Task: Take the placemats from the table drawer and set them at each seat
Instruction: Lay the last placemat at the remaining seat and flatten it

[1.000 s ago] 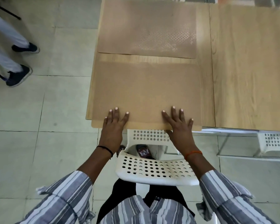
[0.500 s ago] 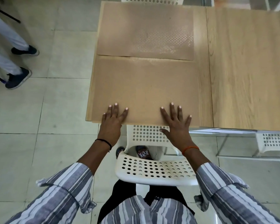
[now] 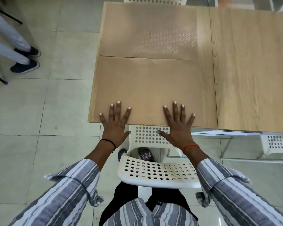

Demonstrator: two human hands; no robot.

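Both hands, left hand (image 3: 115,126) and right hand (image 3: 178,128), press spread fingers on near placemat (image 3: 147,88), palms overhanging.

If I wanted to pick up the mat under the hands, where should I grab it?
Probably the near placemat by its near edge, from the white chair side. It lies flat, so nothing sticks up to grip, but that edge sits at the table rim, where fingers could slip under.

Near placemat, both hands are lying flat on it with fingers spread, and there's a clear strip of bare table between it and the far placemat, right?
Not quite. Both the left hand and right hand lie flat on the near placemat, fingers spread, but the head view shows no bare strip: its far edge meets the far placemat.
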